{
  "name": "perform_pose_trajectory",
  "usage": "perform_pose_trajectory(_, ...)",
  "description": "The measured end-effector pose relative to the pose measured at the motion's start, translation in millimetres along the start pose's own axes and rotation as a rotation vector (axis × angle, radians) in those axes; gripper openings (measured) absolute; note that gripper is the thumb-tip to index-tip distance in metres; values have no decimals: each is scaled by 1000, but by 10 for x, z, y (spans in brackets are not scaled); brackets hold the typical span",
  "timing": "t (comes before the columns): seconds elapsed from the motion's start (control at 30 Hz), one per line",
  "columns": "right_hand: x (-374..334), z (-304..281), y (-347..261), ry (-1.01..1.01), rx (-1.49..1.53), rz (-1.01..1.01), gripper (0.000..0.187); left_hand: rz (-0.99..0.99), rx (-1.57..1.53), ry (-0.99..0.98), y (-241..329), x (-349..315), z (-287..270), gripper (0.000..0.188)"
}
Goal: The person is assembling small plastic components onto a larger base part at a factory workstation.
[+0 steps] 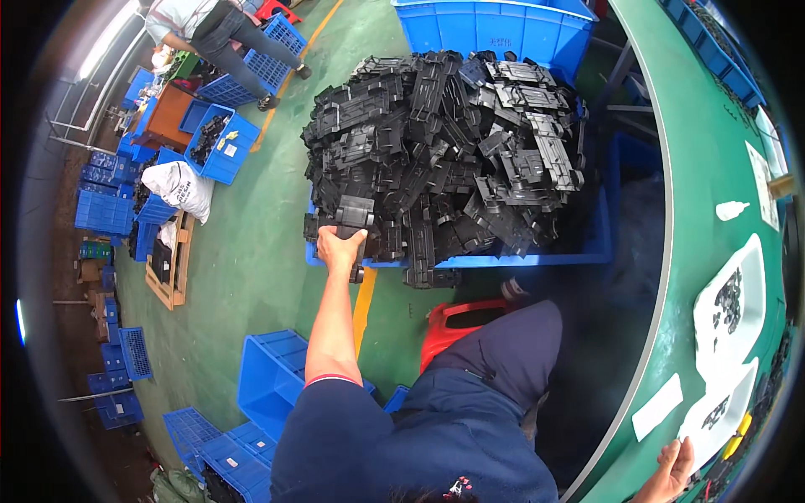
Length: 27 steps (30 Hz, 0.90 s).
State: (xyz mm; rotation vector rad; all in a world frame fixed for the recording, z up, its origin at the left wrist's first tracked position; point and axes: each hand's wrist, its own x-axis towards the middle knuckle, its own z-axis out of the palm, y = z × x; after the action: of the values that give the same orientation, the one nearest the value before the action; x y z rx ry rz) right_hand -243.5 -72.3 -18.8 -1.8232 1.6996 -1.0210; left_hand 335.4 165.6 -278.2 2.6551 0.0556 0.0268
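My left arm reaches forward to a large heap of black moulded plastic parts [436,142] piled above the rim of a blue crate [537,261]. At the heap's near left corner, my left hand [338,249] is closed on a black plastic part [356,210]. Its thumb lies along the near side, and the hand hides some of the part. Far to the right, my right hand [671,474] is over the green tabletop with its fingers stretched out, beside the near edge of a white tray [711,432] of small black pieces. Nothing shows in that hand.
Another white tray [742,285], a white card [658,407] and a small white bottle [731,210] lie on the green table [646,352]. A red stool [440,335] stands by my leg. Blue crates [268,377] sit at left. A person [222,38] stands far left.
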Motion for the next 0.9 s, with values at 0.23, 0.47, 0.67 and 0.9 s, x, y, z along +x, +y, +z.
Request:
perform_pose_trajectory(0.23, -18, -77, 92, 42, -75, 47, 25, 63, -294, 37, -109, -24, -98, 45)
perform_pose_trajectory(0.47, -86, -187, 232, 56, -62, 111, 25, 0, -776, -151, 220, -180, -551, 46)
perform_pose_trajectory(0.67, -123, -258, 421, -51, 91, 208, 24, -107, -1150, -601, 1195, -935, -820, 34)
perform_pose_trajectory(0.9, -144, 289, -426, -310, 494, 110, 29, 138, -1281, -1410, 2455, -2474, -949, 35)
